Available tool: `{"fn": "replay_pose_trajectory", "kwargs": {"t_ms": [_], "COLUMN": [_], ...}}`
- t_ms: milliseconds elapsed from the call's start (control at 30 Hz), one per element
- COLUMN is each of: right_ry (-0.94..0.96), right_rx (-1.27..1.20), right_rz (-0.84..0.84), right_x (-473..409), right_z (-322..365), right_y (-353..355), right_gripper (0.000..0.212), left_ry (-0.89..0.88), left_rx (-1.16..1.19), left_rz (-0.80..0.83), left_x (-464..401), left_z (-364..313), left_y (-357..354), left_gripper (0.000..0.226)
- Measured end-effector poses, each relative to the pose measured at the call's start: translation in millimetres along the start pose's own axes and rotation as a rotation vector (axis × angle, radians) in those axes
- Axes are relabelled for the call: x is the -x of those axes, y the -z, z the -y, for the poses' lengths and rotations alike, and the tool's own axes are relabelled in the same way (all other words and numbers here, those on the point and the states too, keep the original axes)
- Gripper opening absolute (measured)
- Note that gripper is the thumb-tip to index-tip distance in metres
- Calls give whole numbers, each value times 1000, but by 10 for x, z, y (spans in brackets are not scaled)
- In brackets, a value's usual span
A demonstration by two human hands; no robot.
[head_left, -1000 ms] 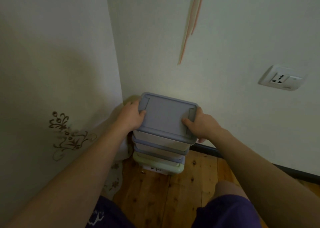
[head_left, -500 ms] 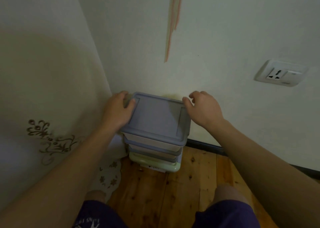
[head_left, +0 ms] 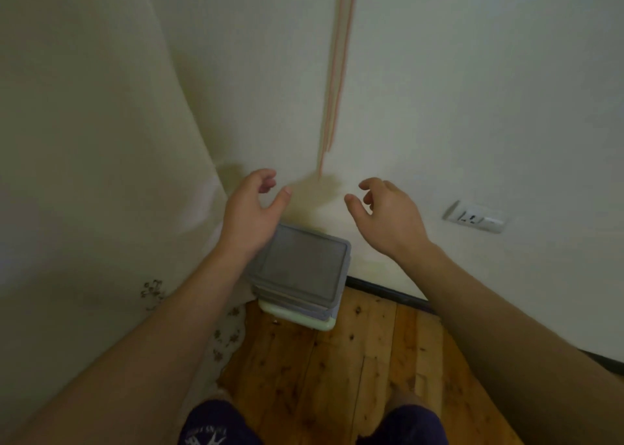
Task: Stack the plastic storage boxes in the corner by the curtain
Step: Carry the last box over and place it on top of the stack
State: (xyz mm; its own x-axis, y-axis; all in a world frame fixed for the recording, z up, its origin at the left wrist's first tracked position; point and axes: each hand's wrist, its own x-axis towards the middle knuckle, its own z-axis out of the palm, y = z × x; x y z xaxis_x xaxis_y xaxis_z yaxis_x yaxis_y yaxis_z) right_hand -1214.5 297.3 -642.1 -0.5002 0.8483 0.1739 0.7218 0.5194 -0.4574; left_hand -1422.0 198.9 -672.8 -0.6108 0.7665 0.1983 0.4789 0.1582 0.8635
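A stack of plastic storage boxes stands on the wooden floor in the corner, against the wall and next to the pale curtain (head_left: 87, 161). The top box (head_left: 304, 269) has a blue-grey lid, and a pale green box (head_left: 297, 319) sits at the bottom. My left hand (head_left: 251, 211) hovers above the stack's left edge, fingers loosely curled and holding nothing. Raised to the right of the stack in front of the wall, my right hand (head_left: 388, 215) is also relaxed and holds nothing. Neither hand touches the boxes.
A white wall socket (head_left: 474, 216) is set in the wall at right. A thin pink cord (head_left: 337, 73) hangs down the wall above the stack. A dark skirting board (head_left: 385, 291) runs along the wall. My knees in dark shorts show at the bottom.
Both hands have let go of the top box and lifted away from it. The view has risen, so the stack now appears lower and smaller.
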Motion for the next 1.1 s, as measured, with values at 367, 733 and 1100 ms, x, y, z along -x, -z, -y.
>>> {"fn": "replay_pose_trajectory", "kwargs": {"t_ms": [367,733,1100], "right_ry": [19,-62,-51], "right_rx": [-75,-302,-593], "right_rz": [28,-30,-122], "right_x": [-17,139,563], "right_z": [1061,1934,2470], "right_y": [1718,2598,2702], "right_gripper": [51,50,41], "left_ry": [139,160,180], "left_rx": [110,231,342], "left_rz": [-20,-56,-186], "left_x": [74,206,720], "left_z": [-1764,-2834,-3219], "left_y": [1122,2019,2663], "left_gripper": [39,42,35]}}
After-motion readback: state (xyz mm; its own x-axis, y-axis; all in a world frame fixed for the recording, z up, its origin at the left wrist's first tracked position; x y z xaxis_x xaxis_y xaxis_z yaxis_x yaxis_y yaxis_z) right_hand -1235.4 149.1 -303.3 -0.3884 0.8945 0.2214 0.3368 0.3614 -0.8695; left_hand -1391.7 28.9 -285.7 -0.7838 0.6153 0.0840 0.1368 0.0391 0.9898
